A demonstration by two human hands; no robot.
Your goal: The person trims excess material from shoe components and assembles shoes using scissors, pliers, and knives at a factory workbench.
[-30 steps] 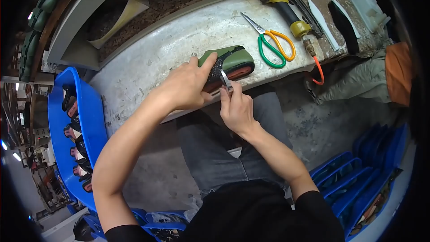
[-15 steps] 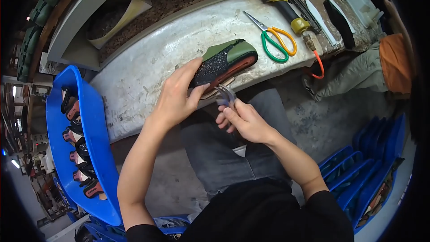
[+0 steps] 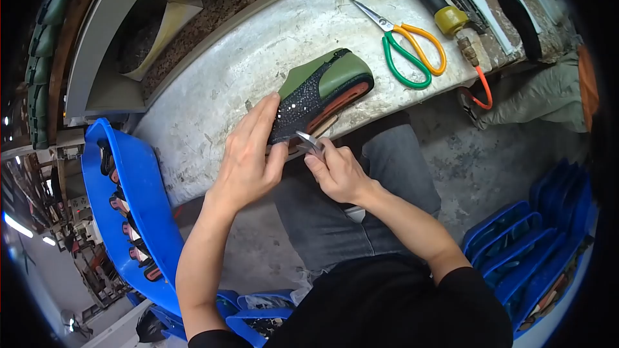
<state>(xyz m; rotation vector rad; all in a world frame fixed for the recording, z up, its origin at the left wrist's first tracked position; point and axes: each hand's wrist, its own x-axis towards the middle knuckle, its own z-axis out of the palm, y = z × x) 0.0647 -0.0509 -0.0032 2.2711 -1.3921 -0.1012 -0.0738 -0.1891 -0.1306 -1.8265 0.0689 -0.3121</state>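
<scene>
A shoe (image 3: 300, 106) in the making lies on the pale, worn counter (image 3: 213, 84), close to its near edge. Its black, speckled upper is wrapped around a green last (image 3: 346, 71), and reddish-brown shows along the underside that faces the person. The left hand (image 3: 247, 158) has its grip around the left end of the shoe, fingers along the far side and thumb at the near corner. The right hand (image 3: 340, 172) has its grip clenched around a metal tool (image 3: 311, 144), whose tip sits at the near edge of the upper; whether it has caught any material cannot be told. To the right of the shoe, well apart from both hands, scissors (image 3: 385, 24) with one green and one orange handle lie with their blades spread slightly. Beyond them rests a yellow-and-black power tool (image 3: 443, 14) fitted with an orange hose (image 3: 488, 93) that hangs past the counter's edge, with a slim white strip (image 3: 487, 13) beside it. At the left stands a blue bin (image 3: 155, 187) holding several dark shoe pieces (image 3: 132, 232); more blue bins (image 3: 535, 251) stand at the lower right.
</scene>
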